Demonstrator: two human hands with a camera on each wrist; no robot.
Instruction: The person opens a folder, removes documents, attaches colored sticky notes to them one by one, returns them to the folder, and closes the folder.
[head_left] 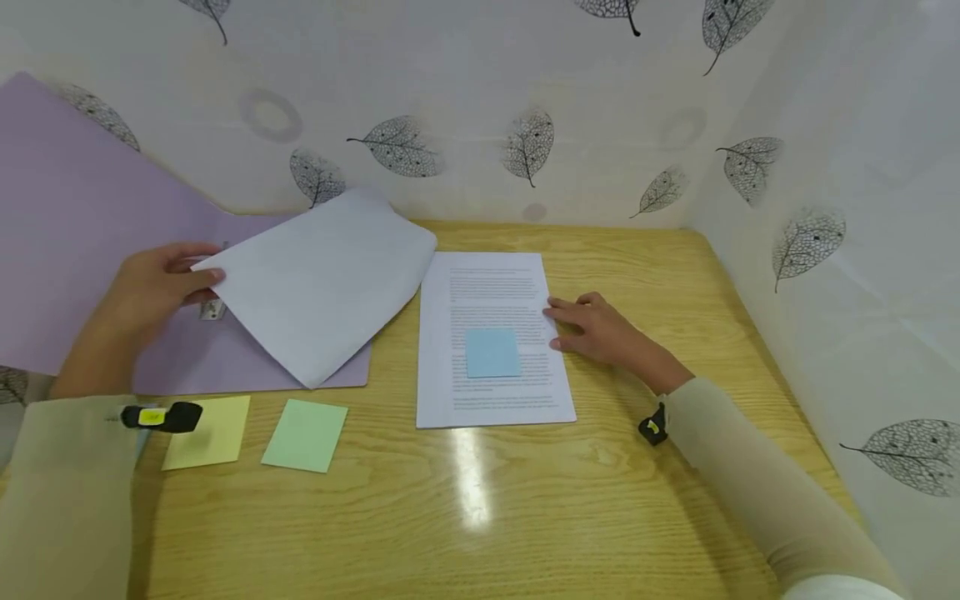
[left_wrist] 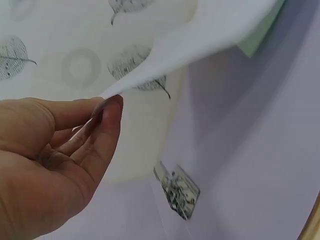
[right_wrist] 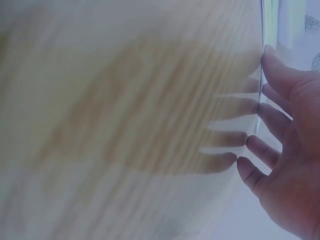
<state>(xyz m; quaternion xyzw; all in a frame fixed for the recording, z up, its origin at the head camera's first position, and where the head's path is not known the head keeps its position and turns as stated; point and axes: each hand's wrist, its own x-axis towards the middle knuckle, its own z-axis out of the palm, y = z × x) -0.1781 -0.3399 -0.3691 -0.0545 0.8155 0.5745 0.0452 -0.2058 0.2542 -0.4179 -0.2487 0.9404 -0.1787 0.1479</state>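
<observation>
My left hand (head_left: 161, 283) pinches the corner of white paper (head_left: 322, 283) between thumb and fingers, lifting it at a tilt over an open lilac folder (head_left: 176, 358). Just below that hand in the left wrist view is the folder's metal clip (left_wrist: 182, 195); a bit of green paper (left_wrist: 255, 40) shows under the raised sheet. A printed paper stack (head_left: 495, 287) lies flat on the table, with a blue sticky note (head_left: 492, 353) on its top page. The fingers of my right hand (head_left: 600, 329) touch the stack's right edge, extended and slightly spread.
A yellow sticky note (head_left: 217, 433) and a green sticky note (head_left: 305, 435) lie in front of the folder. The wooden table (head_left: 525, 508) meets a leaf-patterned wall (head_left: 480, 83) at the back, with another along the right. The folder's raised cover (head_left: 82, 200) leans at the left.
</observation>
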